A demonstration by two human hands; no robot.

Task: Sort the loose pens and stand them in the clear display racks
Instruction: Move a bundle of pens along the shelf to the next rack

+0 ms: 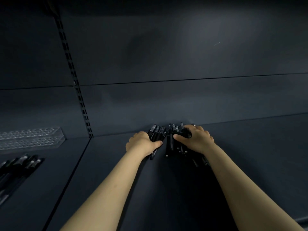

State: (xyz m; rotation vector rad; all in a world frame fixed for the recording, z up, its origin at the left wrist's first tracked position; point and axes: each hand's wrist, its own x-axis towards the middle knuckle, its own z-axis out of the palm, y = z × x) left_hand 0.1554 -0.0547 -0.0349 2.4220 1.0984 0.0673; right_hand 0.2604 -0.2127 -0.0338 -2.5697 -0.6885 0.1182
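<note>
Head view: at the back of the dark shelf (250,155), the left hand (143,144) closes its grip round a bundle of pens (156,132). The right hand (195,139) curls its grip over the neighbouring heap, probably gathering them for sorting. The clear rack (30,137) stands well apart, to the left.

Two hands are counted: left hand (143,142) and right hand (195,138). One clear rack (30,138) is seen. Black pens are found in 2 groups, centre pile (170,145) and left row (21,164) (exact no. cannot be told, too dark).
</note>
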